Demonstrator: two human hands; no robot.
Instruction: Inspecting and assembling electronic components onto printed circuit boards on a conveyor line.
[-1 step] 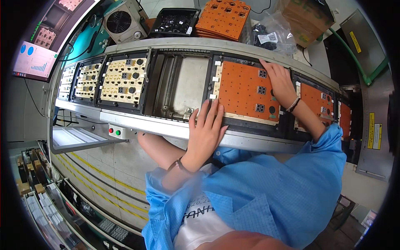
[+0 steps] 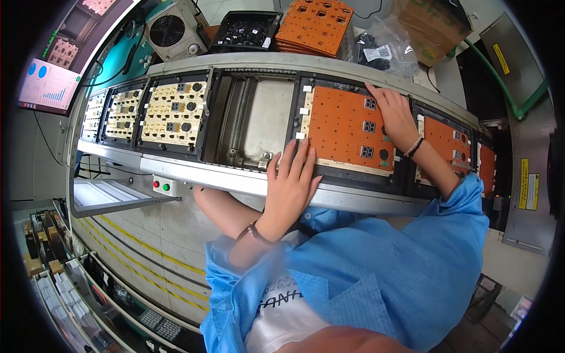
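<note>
In front of me an orange circuit board [image 2: 338, 126] lies in a black carrier frame [image 2: 359, 178] on a conveyor line. Small two-digit displays [image 2: 369, 127] and round dark parts sit along its right side, and white connectors [image 2: 303, 111] line its left edge. My left hand [image 2: 288, 191] rests with fingers spread over the frame's near left corner, fingertips by the board's lower left edge. Stretched fingers of my right hand [image 2: 397, 120] lie along the right side, reaching the frame's far right edge and partly hiding the round parts. Neither hand grasps anything visible.
Cream boards [image 2: 173, 115] in carriers stand to the left, past a gap with a metal spring [image 2: 240, 115]. Another orange board [image 2: 442, 144] is to the right. Behind are stacked orange boards [image 2: 315, 26], a black parts bin [image 2: 247, 32], a plastic bag [image 2: 385, 50] and a carton [image 2: 432, 29].
</note>
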